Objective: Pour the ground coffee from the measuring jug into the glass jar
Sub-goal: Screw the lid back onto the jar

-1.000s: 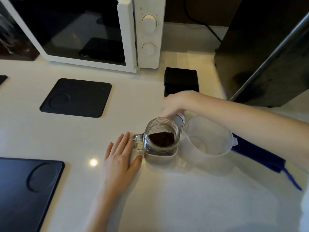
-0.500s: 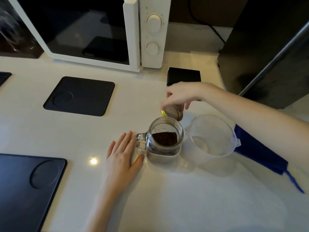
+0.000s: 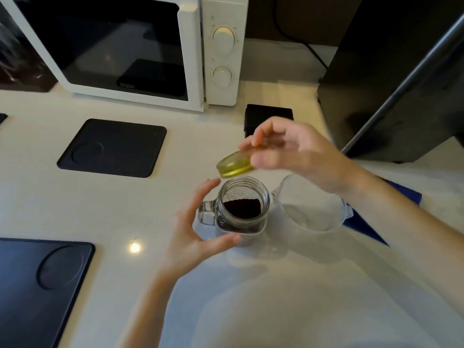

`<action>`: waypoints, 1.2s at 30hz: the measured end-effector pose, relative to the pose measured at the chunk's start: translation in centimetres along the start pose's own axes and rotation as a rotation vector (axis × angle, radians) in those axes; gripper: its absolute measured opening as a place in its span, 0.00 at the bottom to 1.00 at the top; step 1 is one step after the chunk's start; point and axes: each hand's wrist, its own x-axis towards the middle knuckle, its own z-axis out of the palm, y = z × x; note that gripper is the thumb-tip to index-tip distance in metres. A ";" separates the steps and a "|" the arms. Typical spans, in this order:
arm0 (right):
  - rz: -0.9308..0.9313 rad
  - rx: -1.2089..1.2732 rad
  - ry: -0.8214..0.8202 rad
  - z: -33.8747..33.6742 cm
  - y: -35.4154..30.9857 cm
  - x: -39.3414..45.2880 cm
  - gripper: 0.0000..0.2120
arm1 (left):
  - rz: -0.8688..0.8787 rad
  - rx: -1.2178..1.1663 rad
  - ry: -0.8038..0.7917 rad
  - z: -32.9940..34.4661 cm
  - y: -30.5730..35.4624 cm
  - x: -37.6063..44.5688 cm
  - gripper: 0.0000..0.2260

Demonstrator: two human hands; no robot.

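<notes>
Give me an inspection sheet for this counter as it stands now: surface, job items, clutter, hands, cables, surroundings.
Surface: pale counter, glossy, with a light glare spot; no spills seen.
Job's things: glass jar upright, open, ground coffee inside; measuring jug beside it on the right, looks empty.
Clutter: three black mats on the left, one only partly in view; black box behind; blue cloth under the jug's far side.
Hands: left hand open, curved around the jar's handle side, contact unclear; right hand holds a yellow lid tilted above the jar.
Cables: one black cable along the back wall.
Surroundings: white microwave behind; dark appliance at right.
</notes>
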 end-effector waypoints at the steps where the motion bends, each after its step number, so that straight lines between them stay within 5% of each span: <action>1: -0.033 -0.035 0.028 0.4 0.5 -0.6 0.15 | 0.003 0.012 0.006 0.2 0.0 0.2 0.36; 7: -0.130 -0.370 0.065 1.7 2.4 -2.7 0.20 | 0.020 0.019 -0.002 0.4 -0.6 0.6 0.34; 23: -0.107 -0.791 0.110 3.7 2.9 -3.5 0.35 | 0.065 -0.055 0.021 0.6 -0.6 0.7 0.31; 29: -0.183 -1.177 0.207 4.1 2.1 -4.1 0.33 | 0.057 -0.050 0.015 0.6 -0.6 0.7 0.30; 36: -0.245 -1.050 0.238 3.0 1.8 -4.0 0.24 | 0.046 -0.059 0.001 0.5 -0.7 0.6 0.31</action>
